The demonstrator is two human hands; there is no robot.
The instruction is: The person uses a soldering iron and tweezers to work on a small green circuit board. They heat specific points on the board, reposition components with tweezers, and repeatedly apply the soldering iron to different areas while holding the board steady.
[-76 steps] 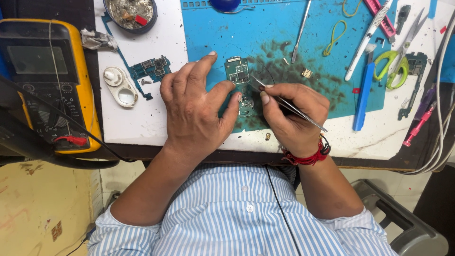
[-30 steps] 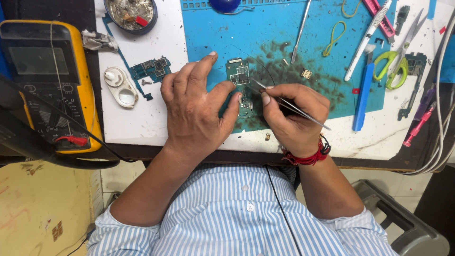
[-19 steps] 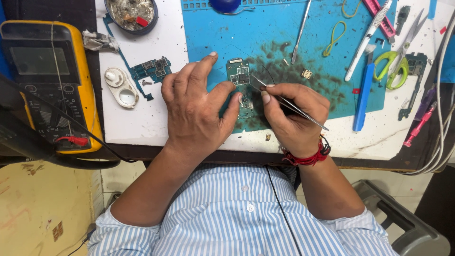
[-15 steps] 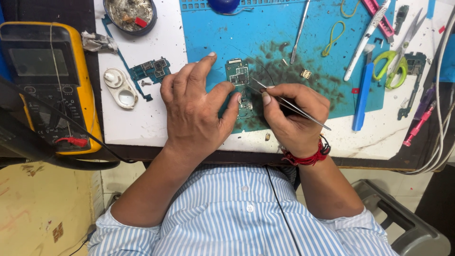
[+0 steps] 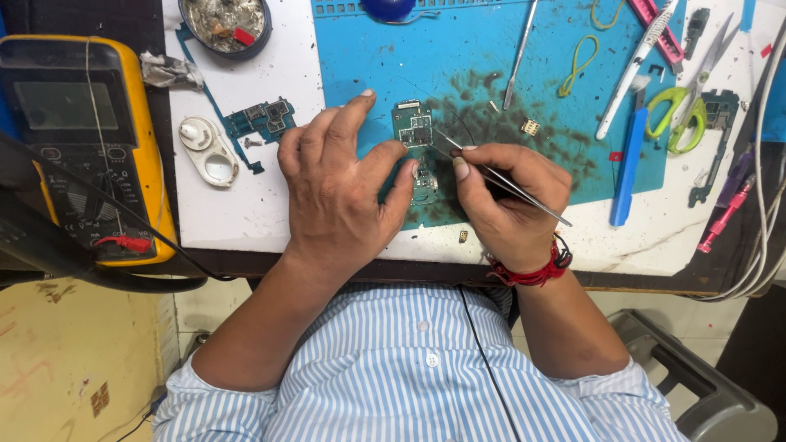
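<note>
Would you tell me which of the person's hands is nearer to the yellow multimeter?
Left. The left hand rests on the mat just right of the multimeter; the right hand, holding tweezers, lies farther right.
</note>
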